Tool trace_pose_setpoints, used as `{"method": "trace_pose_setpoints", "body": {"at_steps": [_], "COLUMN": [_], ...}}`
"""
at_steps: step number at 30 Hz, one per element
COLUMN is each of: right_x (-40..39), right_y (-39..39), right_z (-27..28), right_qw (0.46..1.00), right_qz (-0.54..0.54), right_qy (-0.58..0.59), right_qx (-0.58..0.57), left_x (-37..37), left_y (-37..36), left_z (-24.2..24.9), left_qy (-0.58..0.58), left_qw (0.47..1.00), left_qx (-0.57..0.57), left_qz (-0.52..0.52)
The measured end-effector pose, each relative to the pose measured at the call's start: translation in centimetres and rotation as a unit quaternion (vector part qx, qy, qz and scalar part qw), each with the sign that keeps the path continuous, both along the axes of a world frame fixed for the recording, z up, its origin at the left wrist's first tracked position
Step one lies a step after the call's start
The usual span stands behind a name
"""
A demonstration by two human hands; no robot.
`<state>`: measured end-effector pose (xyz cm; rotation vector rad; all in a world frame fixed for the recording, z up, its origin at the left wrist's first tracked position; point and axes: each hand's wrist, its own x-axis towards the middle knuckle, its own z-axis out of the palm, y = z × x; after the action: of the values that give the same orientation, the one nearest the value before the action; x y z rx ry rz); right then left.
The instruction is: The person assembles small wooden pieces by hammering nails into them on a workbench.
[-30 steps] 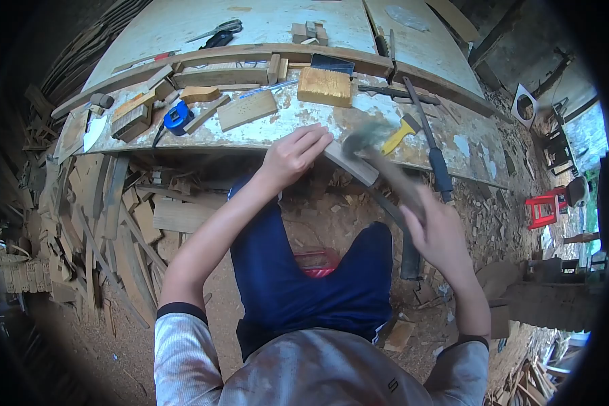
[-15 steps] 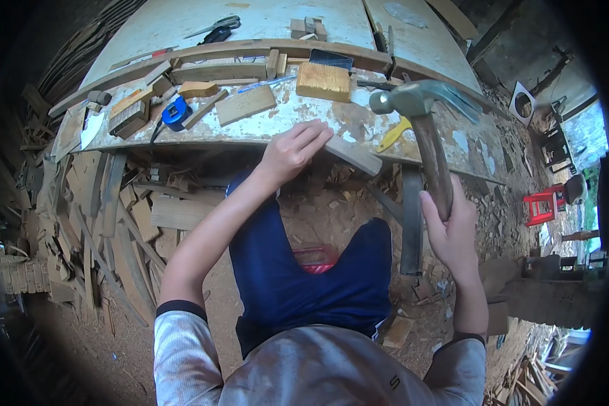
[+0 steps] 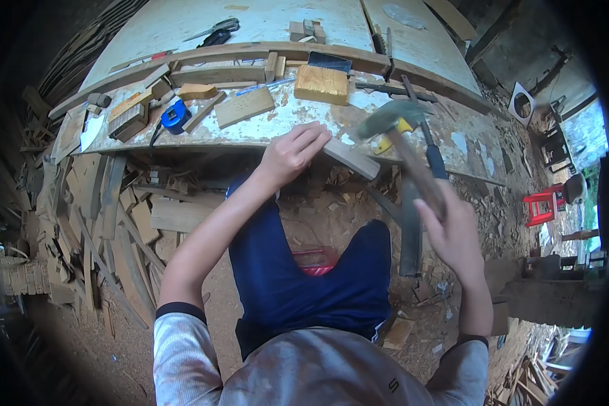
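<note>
My left hand (image 3: 295,150) grips a short wooden strip (image 3: 352,158) at the front edge of the workbench. The strip's free end juts out to the right, past the edge. In my right hand (image 3: 453,227) is the wooden handle of a claw hammer (image 3: 416,166). The hammer's metal head is blurred and hangs over the bench, to the right of the strip and apart from it. Behind the head, a yellow-handled tool (image 3: 384,145) lies partly hidden on the bench.
On the bench (image 3: 210,139) lie a blue tape measure (image 3: 175,117), a thick wood block (image 3: 321,84), a flat board (image 3: 245,107) and a dark-handled metal tool (image 3: 434,159). Scrap wood (image 3: 125,254) is piled below left. A red stool (image 3: 540,206) stands far right.
The hammer head has dropped and moved left, closer to the strip, as my right hand tilted it. The dark-handled tool behind it has come into view. My left hand has barely moved.
</note>
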<state>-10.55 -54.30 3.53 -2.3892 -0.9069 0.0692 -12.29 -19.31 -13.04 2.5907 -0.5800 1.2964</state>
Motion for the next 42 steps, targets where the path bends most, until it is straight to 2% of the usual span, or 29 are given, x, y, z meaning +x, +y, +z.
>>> {"method": "trace_pose_setpoints", "body": {"at_steps": [2,5,6,9,10,13,14,17,21,22,23,25,28,31,32,35,36,39,40,42], "right_x": [-0.7,0.9,1.1,0.6,0.3,0.7,1.2,0.3,0.1,0.5,1.0,1.1,0.3,0.8,0.9,0.4,0.2,0.2,0.4,0.9], "right_y": [-0.1,-0.2,-0.2,0.2,0.2,-0.1,-0.2,0.1,0.2,0.3,0.3,0.5,0.4,0.3,0.1,0.1,0.0,-0.4,0.0,0.0], "right_z": [0.3,-2.8,-2.6,0.0,-0.3,-2.7,-3.7,-0.5,-1.6,-2.3,-3.0,-1.0,-0.1,-2.7,-2.7,-0.4,-0.2,-2.0,-2.7,-3.0], "right_qw": [0.998,0.997,0.997,1.000,0.999,0.998,0.998,0.999,0.997,0.998,0.999,0.995,0.997,0.997,0.999,0.999,0.999,0.994,0.994,0.999], "right_qz": [-0.036,0.034,0.047,0.008,-0.016,-0.006,0.038,0.012,-0.041,0.003,0.036,0.011,-0.033,-0.001,0.028,0.008,-0.019,-0.054,-0.009,0.019], "right_qy": [0.010,-0.043,-0.023,0.025,-0.001,-0.023,-0.039,0.020,-0.027,-0.038,-0.034,0.021,-0.014,-0.038,-0.032,-0.035,-0.033,-0.043,-0.057,-0.011], "right_qx": [0.058,0.056,-0.055,-0.002,0.039,0.058,0.022,-0.032,0.065,0.056,-0.016,-0.099,0.063,0.071,-0.029,-0.038,0.021,0.087,0.089,-0.034], "left_x": [-0.4,-0.1,-0.1,-0.1,-0.3,-0.1,0.0,0.1,-0.1,0.0,0.1,0.2,-0.4,0.0,0.0,0.3,0.1,0.0,0.0,0.0], "left_y": [-0.1,0.0,-0.1,0.0,-0.1,0.0,0.0,0.2,0.0,0.1,0.1,-0.1,-0.1,0.1,0.1,0.1,0.1,0.0,0.1,0.1], "left_z": [-0.3,0.0,0.1,0.1,-0.1,-0.1,-0.1,0.1,-0.2,-0.2,-0.1,0.1,-0.4,0.0,0.1,0.2,0.0,0.0,0.2,0.4], "left_qy": [0.006,0.000,0.001,0.008,0.008,0.001,0.000,-0.001,-0.002,-0.003,-0.005,-0.006,0.001,-0.004,-0.006,-0.007,-0.003,-0.007,-0.009,-0.011], "left_qw": [1.000,1.000,1.000,1.000,1.000,1.000,1.000,1.000,1.000,1.000,1.000,1.000,1.000,1.000,1.000,1.000,1.000,1.000,1.000,1.000], "left_qx": [-0.001,0.001,0.001,-0.004,-0.005,-0.004,-0.005,0.000,-0.002,-0.003,-0.004,-0.003,-0.004,-0.001,0.000,0.000,-0.002,-0.005,-0.001,0.006], "left_qz": [0.005,0.005,0.003,-0.002,0.001,0.004,0.000,-0.004,0.001,-0.003,-0.006,-0.011,0.000,-0.003,-0.008,-0.010,-0.005,-0.006,-0.009,-0.018]}}
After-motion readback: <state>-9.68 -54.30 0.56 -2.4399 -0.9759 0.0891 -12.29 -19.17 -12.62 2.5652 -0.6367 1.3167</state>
